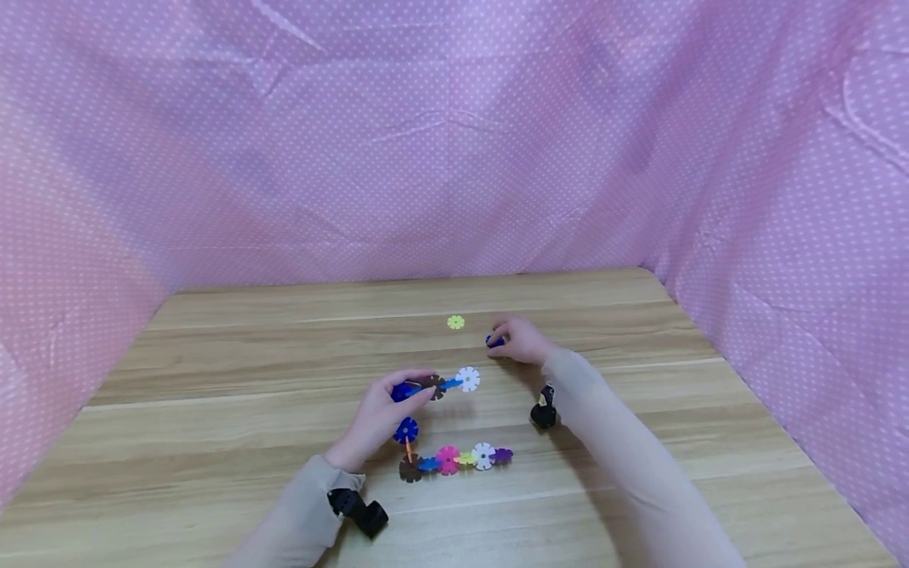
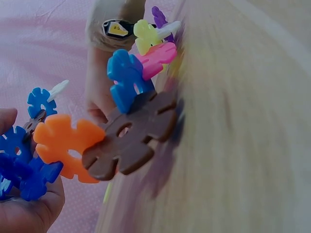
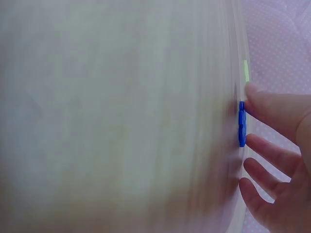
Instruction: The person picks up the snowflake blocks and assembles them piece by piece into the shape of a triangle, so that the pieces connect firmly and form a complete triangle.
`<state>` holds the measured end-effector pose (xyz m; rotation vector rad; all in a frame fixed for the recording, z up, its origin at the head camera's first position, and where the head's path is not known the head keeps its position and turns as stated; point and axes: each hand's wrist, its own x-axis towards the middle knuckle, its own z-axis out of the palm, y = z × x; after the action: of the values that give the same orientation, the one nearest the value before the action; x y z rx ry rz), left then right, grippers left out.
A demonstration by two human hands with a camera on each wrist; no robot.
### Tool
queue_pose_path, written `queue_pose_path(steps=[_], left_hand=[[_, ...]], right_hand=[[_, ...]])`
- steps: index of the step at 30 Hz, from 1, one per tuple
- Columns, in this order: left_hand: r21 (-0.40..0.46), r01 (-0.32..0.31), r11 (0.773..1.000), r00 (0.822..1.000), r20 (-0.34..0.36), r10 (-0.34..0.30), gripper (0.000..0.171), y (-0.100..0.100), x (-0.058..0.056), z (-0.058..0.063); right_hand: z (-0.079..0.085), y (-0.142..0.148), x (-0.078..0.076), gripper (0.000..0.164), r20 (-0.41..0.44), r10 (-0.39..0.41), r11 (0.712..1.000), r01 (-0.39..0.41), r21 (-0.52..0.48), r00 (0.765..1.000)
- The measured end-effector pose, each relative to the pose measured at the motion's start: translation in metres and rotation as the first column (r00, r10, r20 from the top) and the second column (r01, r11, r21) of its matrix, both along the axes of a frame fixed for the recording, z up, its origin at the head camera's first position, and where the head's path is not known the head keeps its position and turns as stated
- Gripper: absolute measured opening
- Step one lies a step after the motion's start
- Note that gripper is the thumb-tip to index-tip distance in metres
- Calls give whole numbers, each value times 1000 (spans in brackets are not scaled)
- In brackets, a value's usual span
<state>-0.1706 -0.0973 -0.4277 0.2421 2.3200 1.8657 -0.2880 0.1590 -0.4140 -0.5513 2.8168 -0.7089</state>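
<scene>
My left hand (image 1: 378,414) holds a chain of slotted plastic snowflake discs by its dark blue discs (image 2: 34,179). From the grip, one end runs through a brown disc and a light blue disc to a white disc (image 1: 468,379). The other stretch goes through an orange disc (image 2: 68,145) and a brown disc (image 2: 136,133), then a light blue, a pink (image 1: 448,460), a yellow, a white and a purple disc (image 1: 503,455). Farther back, my right hand (image 1: 524,341) pinches the edges of a loose dark blue snowflake disc (image 3: 242,124), low at the tabletop, between thumb and index finger.
A loose yellow-green snowflake disc (image 1: 456,322) lies on the wooden table (image 1: 213,442), left of the right hand. Pink dotted cloth (image 1: 426,158) hangs behind the table and along its sides. Each wrist wears a black camera (image 1: 544,410).
</scene>
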Motion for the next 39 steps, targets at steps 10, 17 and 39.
queue_pose_path(steps=[10,17,39], left_hand=[[6,4,1000,1000,-1,-4,34,-1,1,1],[-3,5,1000,1000,-4,-5,35,0,1,0],[-12,1,1000,1000,0,-1,32,0,1,2]], right_hand=[[-3,11,11,8,-13,48,998,-49,-34,999],[-4,14,20,22,49,51,995,-47,-88,997],[-2,12,72,15,183,23,859,74,-507,983]])
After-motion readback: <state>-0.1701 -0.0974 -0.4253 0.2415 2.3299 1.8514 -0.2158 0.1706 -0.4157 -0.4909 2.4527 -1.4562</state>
